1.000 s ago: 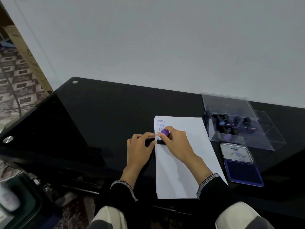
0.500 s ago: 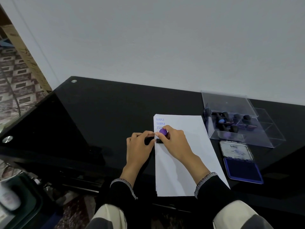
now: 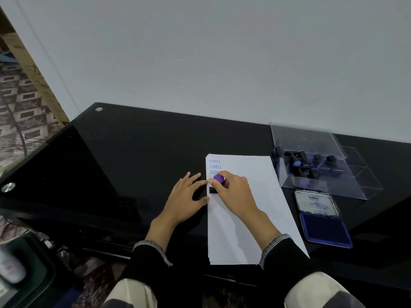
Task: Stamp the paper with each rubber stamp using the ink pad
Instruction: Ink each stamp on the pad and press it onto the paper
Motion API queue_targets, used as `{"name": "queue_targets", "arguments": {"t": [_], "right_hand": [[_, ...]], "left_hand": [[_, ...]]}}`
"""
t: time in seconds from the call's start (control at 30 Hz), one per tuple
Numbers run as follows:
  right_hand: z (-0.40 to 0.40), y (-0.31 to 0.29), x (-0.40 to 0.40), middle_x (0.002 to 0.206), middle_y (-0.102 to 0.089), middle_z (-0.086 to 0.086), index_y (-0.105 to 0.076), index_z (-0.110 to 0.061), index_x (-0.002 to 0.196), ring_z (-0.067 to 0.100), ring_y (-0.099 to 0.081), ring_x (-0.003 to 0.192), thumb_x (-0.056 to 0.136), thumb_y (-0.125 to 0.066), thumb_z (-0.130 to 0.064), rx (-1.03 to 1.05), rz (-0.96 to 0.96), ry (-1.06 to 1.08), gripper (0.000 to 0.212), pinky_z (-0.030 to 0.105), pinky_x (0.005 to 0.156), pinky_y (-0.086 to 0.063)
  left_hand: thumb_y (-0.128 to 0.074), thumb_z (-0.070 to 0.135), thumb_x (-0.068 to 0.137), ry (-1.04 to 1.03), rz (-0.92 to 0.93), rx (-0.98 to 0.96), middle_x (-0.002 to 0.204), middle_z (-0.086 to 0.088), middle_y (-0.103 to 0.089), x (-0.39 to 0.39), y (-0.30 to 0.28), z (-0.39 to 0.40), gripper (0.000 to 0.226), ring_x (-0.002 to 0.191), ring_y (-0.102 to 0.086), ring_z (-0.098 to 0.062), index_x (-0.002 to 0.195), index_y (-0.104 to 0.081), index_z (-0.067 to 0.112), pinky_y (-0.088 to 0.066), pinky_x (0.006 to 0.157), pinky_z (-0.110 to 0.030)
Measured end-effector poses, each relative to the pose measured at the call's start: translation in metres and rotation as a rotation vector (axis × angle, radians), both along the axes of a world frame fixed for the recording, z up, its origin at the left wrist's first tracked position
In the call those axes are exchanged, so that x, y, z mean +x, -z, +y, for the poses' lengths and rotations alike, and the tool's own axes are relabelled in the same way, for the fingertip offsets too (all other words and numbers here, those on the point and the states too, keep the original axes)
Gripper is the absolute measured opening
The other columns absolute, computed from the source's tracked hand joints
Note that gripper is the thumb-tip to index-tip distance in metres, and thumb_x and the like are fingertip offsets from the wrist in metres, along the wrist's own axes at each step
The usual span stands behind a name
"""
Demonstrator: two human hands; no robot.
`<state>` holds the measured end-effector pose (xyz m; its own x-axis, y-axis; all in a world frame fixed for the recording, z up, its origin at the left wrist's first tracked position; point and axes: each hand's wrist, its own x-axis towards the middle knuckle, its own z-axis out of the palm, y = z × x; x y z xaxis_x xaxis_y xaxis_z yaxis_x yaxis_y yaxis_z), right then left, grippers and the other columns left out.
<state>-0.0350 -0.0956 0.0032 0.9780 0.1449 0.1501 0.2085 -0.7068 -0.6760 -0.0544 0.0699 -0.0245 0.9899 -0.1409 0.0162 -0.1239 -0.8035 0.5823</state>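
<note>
We record a pale wall (image 3: 222, 52) behind a black glass table (image 3: 133, 152), with white paper (image 3: 244, 218) under our hands. Right hand (image 3: 233, 194) grips a purple-topped stamp (image 3: 218, 178) upright on the paper's left edge; clear box (image 3: 322, 187) and open ink pad (image 3: 324, 227) lie to its right. Left hand (image 3: 184, 201) rests flat beside it, fingers straight, thumb touching the paper edge.

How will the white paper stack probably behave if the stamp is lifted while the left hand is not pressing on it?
The paper stack looks thin and light, so it would probably slide on the glossy black table. Its lower left edges are slightly fanned, so the sheets seem loose and may shift apart. The top sheet might lift with the stamp; the left hand at its edge probably prevents this.
</note>
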Motion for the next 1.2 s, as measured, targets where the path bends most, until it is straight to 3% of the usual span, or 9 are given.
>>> {"name": "queue_targets", "arguments": {"t": [0.13,0.27,0.43,0.67,0.8,0.93,1.2], "right_hand": [[0.002,-0.002,0.009,0.104,-0.068,0.004,-0.062,-0.014,0.120,0.016,-0.061,0.083,0.090,-0.058,-0.048,-0.004,0.034,0.014,0.045,0.021,0.067,-0.047],[0.003,-0.003,0.010,0.105,-0.069,0.005,-0.062,-0.014,0.121,0.016,-0.061,0.082,0.091,-0.057,-0.047,-0.018,0.027,0.015,0.045,0.023,0.068,-0.049],[0.001,0.002,-0.003,0.101,-0.068,0.001,-0.061,-0.016,0.114,0.010,-0.055,0.071,0.091,-0.057,-0.046,-0.015,-0.025,0.021,0.038,0.011,0.058,-0.038],[0.004,-0.006,0.010,0.107,-0.069,0.004,-0.062,-0.014,0.117,0.017,-0.061,0.084,0.091,-0.057,-0.047,-0.022,0.022,0.027,0.042,0.029,0.075,-0.055],[0.003,-0.005,0.003,0.110,-0.067,0.004,-0.060,-0.015,0.121,0.016,-0.061,0.085,0.092,-0.056,-0.045,-0.027,0.005,0.026,0.042,0.025,0.073,-0.053],[0.002,-0.001,-0.007,0.107,-0.067,0.001,-0.059,-0.017,0.116,0.012,-0.056,0.076,0.092,-0.057,-0.044,-0.006,-0.026,0.020,0.036,0.012,0.062,-0.044],[0.004,-0.011,0.009,0.108,-0.068,0.005,-0.061,-0.014,0.115,0.015,-0.059,0.083,0.093,-0.055,-0.045,-0.045,0.034,0.024,0.038,0.023,0.066,-0.048]], "left_hand": [[-0.054,0.066,0.081,0.089,0.056,0.009,0.160,0.011,-0.015,0.003,0.003,0.009,0.074,0.149,0.000,-0.010,0.146,-0.036,0.034,0.005,0.115,-0.029],[-0.045,0.075,0.072,0.076,-0.006,0.059,0.160,0.011,-0.016,0.001,0.008,0.007,0.085,0.149,-0.001,-0.010,0.146,-0.034,0.035,0.006,0.114,-0.027],[-0.058,0.057,0.086,0.054,-0.034,0.106,0.160,0.010,-0.015,-0.002,0.007,0.002,0.071,0.149,0.000,-0.011,0.147,-0.032,0.035,0.004,0.118,-0.031],[-0.045,0.065,0.078,0.046,-0.058,0.107,0.160,0.011,-0.017,-0.004,0.008,0.001,0.076,0.149,-0.001,-0.010,0.146,-0.034,0.034,0.003,0.119,-0.031],[-0.054,0.059,0.084,0.047,-0.073,0.118,0.160,0.010,-0.017,-0.004,0.009,0.002,0.070,0.149,-0.002,-0.010,0.147,-0.033,0.034,0.002,0.119,-0.032],[-0.057,0.052,0.088,0.040,-0.074,0.121,0.160,0.011,-0.017,-0.004,0.009,0.001,0.065,0.149,-0.002,-0.010,0.146,-0.032,0.035,0.003,0.119,-0.032],[-0.057,0.049,0.088,0.037,-0.075,0.128,0.160,0.010,-0.017,-0.005,0.007,0.000,0.064,0.149,-0.002,-0.010,0.146,-0.033,0.034,0.004,0.119,-0.031]]}}
